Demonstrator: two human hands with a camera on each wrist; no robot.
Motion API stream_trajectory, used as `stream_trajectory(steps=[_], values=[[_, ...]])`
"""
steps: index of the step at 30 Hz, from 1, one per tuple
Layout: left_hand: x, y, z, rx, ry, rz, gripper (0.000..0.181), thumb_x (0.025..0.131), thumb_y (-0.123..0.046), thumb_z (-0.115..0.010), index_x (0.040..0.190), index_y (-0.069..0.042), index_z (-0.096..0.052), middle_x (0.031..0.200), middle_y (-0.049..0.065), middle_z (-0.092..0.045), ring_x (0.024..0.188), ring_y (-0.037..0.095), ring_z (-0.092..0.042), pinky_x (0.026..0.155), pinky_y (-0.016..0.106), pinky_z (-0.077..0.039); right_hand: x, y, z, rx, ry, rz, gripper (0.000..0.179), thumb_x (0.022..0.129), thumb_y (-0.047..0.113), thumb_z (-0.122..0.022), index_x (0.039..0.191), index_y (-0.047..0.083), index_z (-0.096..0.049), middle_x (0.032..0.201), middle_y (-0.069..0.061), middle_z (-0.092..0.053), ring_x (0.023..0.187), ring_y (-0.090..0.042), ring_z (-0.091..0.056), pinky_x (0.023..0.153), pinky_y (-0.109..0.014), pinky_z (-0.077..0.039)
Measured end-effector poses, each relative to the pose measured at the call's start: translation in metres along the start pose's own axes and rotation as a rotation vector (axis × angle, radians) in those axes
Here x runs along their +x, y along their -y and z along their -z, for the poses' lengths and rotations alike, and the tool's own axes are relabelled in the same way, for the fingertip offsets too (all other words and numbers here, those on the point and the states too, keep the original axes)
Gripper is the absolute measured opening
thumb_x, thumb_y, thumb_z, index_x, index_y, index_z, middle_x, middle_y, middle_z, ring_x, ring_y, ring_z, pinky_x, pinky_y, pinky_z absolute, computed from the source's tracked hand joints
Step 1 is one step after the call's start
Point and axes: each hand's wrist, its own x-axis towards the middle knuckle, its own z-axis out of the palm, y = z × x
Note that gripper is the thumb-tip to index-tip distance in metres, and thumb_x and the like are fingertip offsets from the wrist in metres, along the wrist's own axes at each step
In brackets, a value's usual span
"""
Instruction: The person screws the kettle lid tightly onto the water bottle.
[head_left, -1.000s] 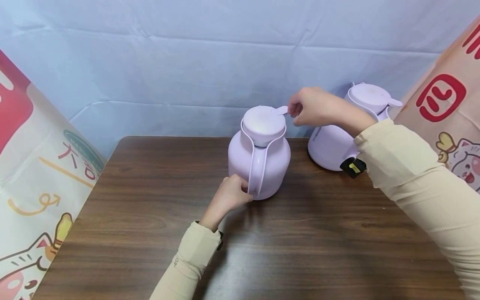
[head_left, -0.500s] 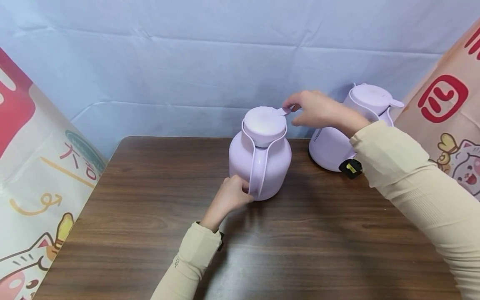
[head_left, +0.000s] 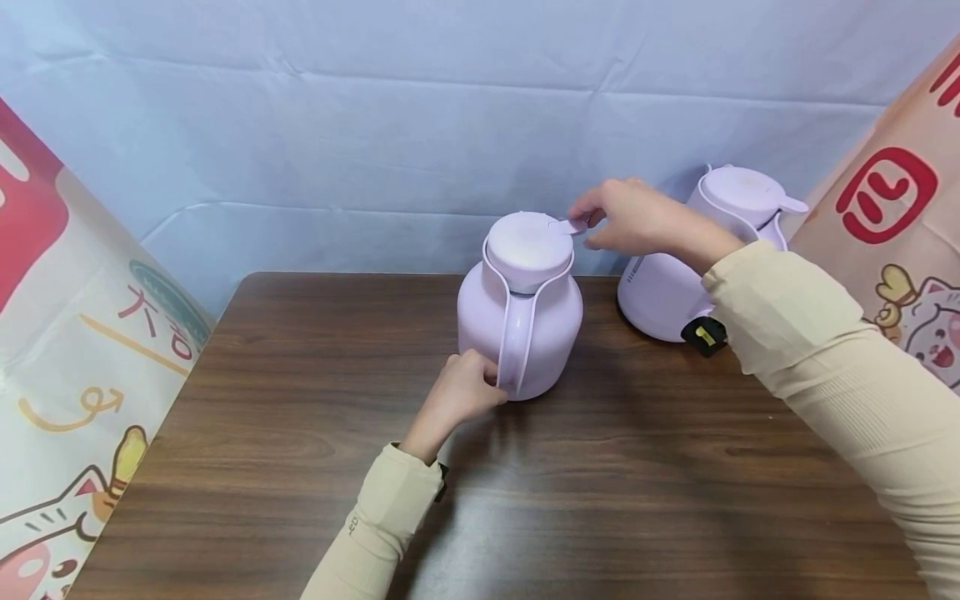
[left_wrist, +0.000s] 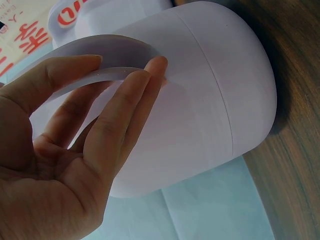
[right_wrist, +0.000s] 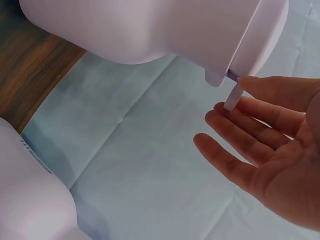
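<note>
A pale lilac thermos jug (head_left: 480, 312) stands upright on the table with its handle (head_left: 516, 342) facing me. My left hand (head_left: 463, 387) holds the lower part of that handle; in the left wrist view the thumb and fingers lie on either side of the handle (left_wrist: 112, 75). On top sits a round lid (head_left: 528, 243) with a tab sticking out to the right. My right hand (head_left: 633, 215) pinches this tab (right_wrist: 233, 97) between thumb and fingers, while the other fingers are loosely bent below it in the right wrist view.
A second lilac jug (head_left: 660, 296) stands at the back right, partly behind my right forearm. The brown wooden table (head_left: 337, 333) meets a pale blue cloth (head_left: 375, 150) at the back. Printed sheets hang at the left (head_left: 90, 350) and right.
My right fingers have come onto the lid's tab, and the tab has swung slightly clockwise toward me. My left hand and the jug's body have stayed in place.
</note>
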Motion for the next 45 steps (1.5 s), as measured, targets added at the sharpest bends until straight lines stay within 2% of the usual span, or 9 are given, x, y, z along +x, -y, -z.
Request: stream_trajectory(steps=[3,6,13,18,23,33,39,45], values=[[0.0,0.0,0.0,0.002,0.003,0.004,0.035,0.064,-0.006,-0.064,0.043,-0.016,-0.037,0.044,-0.009,-0.028,0.05,0.012,-0.03,0.043,0.022,-0.026,0.0,0.0,0.001,0.001,0.001,0.003,0.034,0.078,0.003,-0.059,0.111,-0.006,-0.06,0.102,-0.019,-0.063,0.101,-0.034,-0.054,0.091,-0.048,-0.03],[0.0,0.001,-0.001,0.0,0.005,0.007,0.035,0.064,-0.006,-0.064,0.043,-0.016,-0.038,0.043,-0.009,-0.029,0.05,0.012,-0.031,0.043,0.022,-0.026,0.0,0.0,0.002,0.0,-0.005,0.007,0.032,0.077,0.004,-0.059,0.108,-0.006,-0.062,0.098,-0.018,-0.065,0.096,-0.032,-0.057,0.089,-0.046,-0.033],[0.001,0.001,0.0,0.003,0.004,0.0,0.035,0.064,-0.005,-0.064,0.043,-0.016,-0.038,0.042,-0.009,-0.03,0.049,0.012,-0.031,0.042,0.022,-0.026,-0.001,0.001,0.004,-0.016,-0.023,0.028,0.02,0.077,0.005,-0.063,0.094,-0.003,-0.067,0.088,-0.015,-0.067,0.088,-0.03,-0.06,0.089,-0.046,-0.033],[0.001,0.001,0.0,-0.001,0.004,-0.002,0.036,0.064,-0.005,-0.064,0.043,-0.016,-0.037,0.042,-0.009,-0.028,0.049,0.012,-0.03,0.043,0.022,-0.025,-0.001,0.002,0.005,-0.034,-0.018,0.018,0.013,0.076,0.007,-0.066,0.086,0.0,-0.068,0.082,-0.011,-0.067,0.082,-0.026,-0.059,0.079,-0.042,-0.04],[0.001,0.001,0.001,-0.004,0.009,0.007,0.035,0.064,-0.005,-0.064,0.043,-0.016,-0.038,0.042,-0.009,-0.029,0.049,0.012,-0.03,0.043,0.022,-0.026,-0.002,0.006,0.007,-0.054,0.005,0.006,0.009,0.075,0.008,-0.067,0.082,0.003,-0.068,0.077,-0.006,-0.066,0.077,-0.021,-0.057,0.073,-0.037,-0.04],[0.001,0.0,0.003,-0.002,0.01,0.01,0.035,0.064,-0.005,-0.064,0.043,-0.016,-0.038,0.042,-0.009,-0.03,0.051,0.013,-0.032,0.043,0.023,-0.027,-0.004,0.011,0.008,-0.087,0.046,0.006,0.009,0.074,0.013,-0.07,0.078,0.005,-0.069,0.073,-0.003,-0.065,0.075,-0.019,-0.056,0.07,-0.035,-0.041],[0.001,0.001,0.002,-0.005,0.007,0.006,0.036,0.063,-0.005,-0.063,0.043,-0.016,-0.037,0.043,-0.009,-0.028,0.05,0.012,-0.03,0.043,0.022,-0.025,-0.005,0.016,0.007,-0.082,0.067,0.014,0.007,0.072,0.014,-0.07,0.071,0.008,-0.067,0.066,0.001,-0.059,0.071,-0.018,-0.05,0.064,-0.032,-0.039],[0.001,0.0,0.002,-0.013,0.007,0.011,0.036,0.063,-0.005,-0.063,0.044,-0.016,-0.035,0.044,-0.009,-0.026,0.049,0.011,-0.028,0.042,0.022,-0.024,-0.007,0.023,0.005,-0.084,0.098,0.022,0.013,0.073,0.019,-0.072,0.068,0.009,-0.064,0.063,0.001,-0.054,0.067,-0.017,-0.048,0.059,-0.03,-0.038]])
